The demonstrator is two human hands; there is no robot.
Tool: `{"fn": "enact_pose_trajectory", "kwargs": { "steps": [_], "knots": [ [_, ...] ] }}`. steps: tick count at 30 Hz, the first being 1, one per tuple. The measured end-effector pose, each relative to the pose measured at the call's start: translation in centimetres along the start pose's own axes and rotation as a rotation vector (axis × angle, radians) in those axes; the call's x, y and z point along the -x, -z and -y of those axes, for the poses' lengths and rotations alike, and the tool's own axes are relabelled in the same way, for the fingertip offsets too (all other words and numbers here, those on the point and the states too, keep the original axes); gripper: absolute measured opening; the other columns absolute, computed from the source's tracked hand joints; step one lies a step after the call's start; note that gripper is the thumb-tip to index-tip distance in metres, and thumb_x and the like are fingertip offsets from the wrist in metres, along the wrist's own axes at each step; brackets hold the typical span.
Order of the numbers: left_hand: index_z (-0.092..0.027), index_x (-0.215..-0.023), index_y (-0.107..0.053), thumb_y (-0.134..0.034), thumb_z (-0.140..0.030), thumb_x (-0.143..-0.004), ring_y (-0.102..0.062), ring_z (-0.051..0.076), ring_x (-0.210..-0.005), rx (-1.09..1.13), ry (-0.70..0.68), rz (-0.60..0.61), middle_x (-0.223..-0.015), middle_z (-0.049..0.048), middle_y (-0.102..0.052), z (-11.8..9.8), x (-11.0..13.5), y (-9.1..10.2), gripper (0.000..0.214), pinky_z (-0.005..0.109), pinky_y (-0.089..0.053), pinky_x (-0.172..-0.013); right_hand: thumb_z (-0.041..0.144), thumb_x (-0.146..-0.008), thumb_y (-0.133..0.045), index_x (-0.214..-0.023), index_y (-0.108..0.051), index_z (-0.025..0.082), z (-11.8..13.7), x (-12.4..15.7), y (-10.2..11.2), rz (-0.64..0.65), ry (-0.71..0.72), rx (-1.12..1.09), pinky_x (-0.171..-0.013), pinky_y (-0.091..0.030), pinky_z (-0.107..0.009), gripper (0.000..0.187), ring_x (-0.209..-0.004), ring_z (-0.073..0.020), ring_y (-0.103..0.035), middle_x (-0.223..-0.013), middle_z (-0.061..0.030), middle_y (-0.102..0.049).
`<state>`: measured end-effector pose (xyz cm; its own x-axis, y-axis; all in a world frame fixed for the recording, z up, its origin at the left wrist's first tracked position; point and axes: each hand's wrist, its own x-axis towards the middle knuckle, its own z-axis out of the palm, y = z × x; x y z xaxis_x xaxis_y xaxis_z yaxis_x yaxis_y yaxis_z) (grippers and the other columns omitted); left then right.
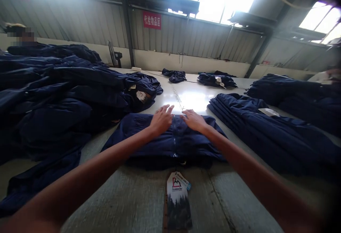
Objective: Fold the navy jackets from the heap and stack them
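Observation:
A folded navy garment [170,142] with a zip down its middle lies on the grey table [128,201] in front of me. My left hand [161,118] rests flat on its far left part, fingers stretched out. My right hand [194,118] lies flat on the far right part, fingers spread, close beside the left. Neither hand holds anything. A paper hang tag [178,199] with a tree picture sticks out from the garment's near edge onto the table.
A big heap of navy garments [58,94] fills the left. A stack of folded ones [266,133] lies at right, another pile [298,94] behind it. Two small bundles [174,75] [217,80] sit far back. A person is at far left.

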<state>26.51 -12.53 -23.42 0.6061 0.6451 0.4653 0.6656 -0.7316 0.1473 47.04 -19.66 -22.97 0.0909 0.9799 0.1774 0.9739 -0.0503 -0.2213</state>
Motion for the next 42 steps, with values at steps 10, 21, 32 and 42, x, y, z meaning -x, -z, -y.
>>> {"fn": "enact_pose_trajectory", "kwargs": {
  "steps": [10,21,32,42],
  "knots": [
    [-0.016,-0.15,-0.058,-0.032,-0.047,-0.109,-0.037,0.034,-0.154,-0.053,0.212,0.186,-0.157,0.0136,-0.055,1.8,-2.1,-8.9,0.058,0.055,-0.018,-0.13,0.051,-0.112,-0.019,-0.161,-0.043,0.028,0.9,-2.9,-7.7,0.083,-0.17,0.06,-0.127,-0.022,-0.046,0.06,-0.156,-0.027,-0.034,-0.168,-0.0077,-0.041],
    [-0.026,-0.153,-0.059,-0.026,-0.059,-0.105,-0.02,0.042,-0.16,-0.2,0.412,0.229,-0.165,0.0131,-0.045,7.9,-1.6,-6.8,0.067,0.068,0.002,-0.127,0.053,-0.11,-0.022,-0.161,-0.046,0.028,-7.7,-2.0,-4.5,0.116,-0.339,0.138,-0.13,-0.003,-0.057,0.061,-0.162,-0.0329,-0.017,-0.172,-0.0092,-0.032],
    [-0.022,-0.147,-0.062,-0.038,-0.04,-0.105,-0.032,0.032,-0.158,-0.104,0.223,0.37,-0.163,0.0104,-0.049,14.0,-0.9,-5.0,0.052,0.054,-0.027,-0.127,0.056,-0.109,-0.018,-0.163,-0.041,0.032,-13.9,-0.5,-4.9,0.089,-0.42,0.114,-0.127,-0.013,-0.067,0.063,-0.16,-0.0336,-0.025,-0.173,-0.0066,-0.031],
    [-0.024,-0.132,-0.072,-0.034,-0.044,-0.106,-0.059,0.032,-0.137,-0.089,0.231,0.197,-0.144,0.0097,-0.068,15.8,1.6,-4.0,0.05,0.06,-0.019,-0.127,0.058,-0.108,-0.023,-0.157,-0.05,0.031,-14.7,-0.8,-5.6,0.024,-0.407,0.051,-0.123,-0.022,-0.069,0.062,-0.156,-0.036,-0.032,-0.169,-0.0102,-0.039]
  ]
}}
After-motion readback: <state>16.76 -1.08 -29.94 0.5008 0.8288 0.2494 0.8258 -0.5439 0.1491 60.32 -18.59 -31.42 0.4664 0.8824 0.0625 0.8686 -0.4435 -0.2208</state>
